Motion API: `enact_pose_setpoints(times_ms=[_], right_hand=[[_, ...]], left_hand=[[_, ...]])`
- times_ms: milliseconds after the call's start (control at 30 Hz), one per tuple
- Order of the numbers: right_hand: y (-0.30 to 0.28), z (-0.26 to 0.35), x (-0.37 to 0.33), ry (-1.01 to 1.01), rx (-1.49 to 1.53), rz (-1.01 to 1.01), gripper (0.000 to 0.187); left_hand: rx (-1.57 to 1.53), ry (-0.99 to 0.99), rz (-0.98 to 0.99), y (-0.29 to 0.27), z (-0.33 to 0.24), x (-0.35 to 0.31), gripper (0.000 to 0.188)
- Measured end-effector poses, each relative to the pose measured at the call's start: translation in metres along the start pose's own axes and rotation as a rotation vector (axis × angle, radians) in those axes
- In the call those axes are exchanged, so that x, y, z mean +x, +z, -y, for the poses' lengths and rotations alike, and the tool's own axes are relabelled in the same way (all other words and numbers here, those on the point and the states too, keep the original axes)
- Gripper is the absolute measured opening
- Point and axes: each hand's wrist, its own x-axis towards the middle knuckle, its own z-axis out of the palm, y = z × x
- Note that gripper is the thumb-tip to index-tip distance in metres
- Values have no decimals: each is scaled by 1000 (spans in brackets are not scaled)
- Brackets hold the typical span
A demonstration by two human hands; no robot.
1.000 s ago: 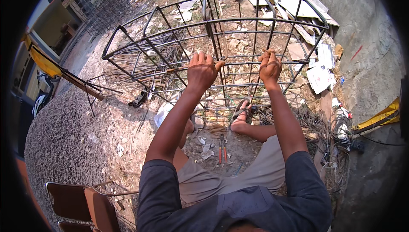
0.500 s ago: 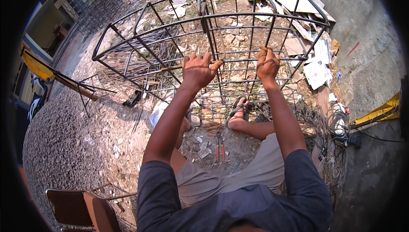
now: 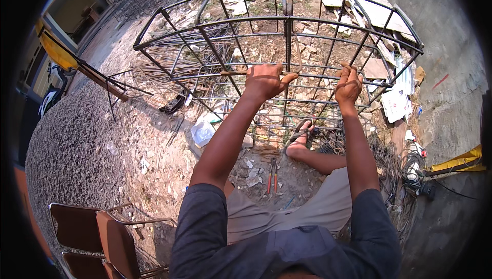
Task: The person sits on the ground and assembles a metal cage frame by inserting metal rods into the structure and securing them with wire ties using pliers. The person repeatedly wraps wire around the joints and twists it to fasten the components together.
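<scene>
A long cage of dark steel rebar [image 3: 246,21], made of rods and square stirrups, stands across the ground in front of me. My left hand [image 3: 264,81] is closed over a near, lower rod of it, left of the middle. A thin rusty rod [image 3: 233,73] sticks out leftward from under that hand. A bent rusty piece [image 3: 300,56] shows just to its right; whether the two are one is hidden. My right hand [image 3: 348,85] is closed round the same side of the cage, farther right. Red-handled pincers [image 3: 272,176] lie on the ground between my legs.
Loose steel rods [image 3: 164,56] lie left behind the cage. White boards [image 3: 379,10] are piled at the far right by a concrete wall [image 3: 446,64]. A gravel heap [image 3: 77,146] and brown chairs [image 3: 115,238] are at left. Tangled wire and cables [image 3: 410,171] lie at right.
The whole view has turned, so the cage, hands and ground sit farther right in the picture. Both hands keep their hold on the cage.
</scene>
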Motion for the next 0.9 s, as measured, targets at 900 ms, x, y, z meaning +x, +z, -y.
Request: enact_pose_setpoints(times_ms=[900], right_hand=[[19, -3, 28, 3, 37, 17, 22]], left_hand=[[-237, 7, 307, -19, 20, 60, 64]])
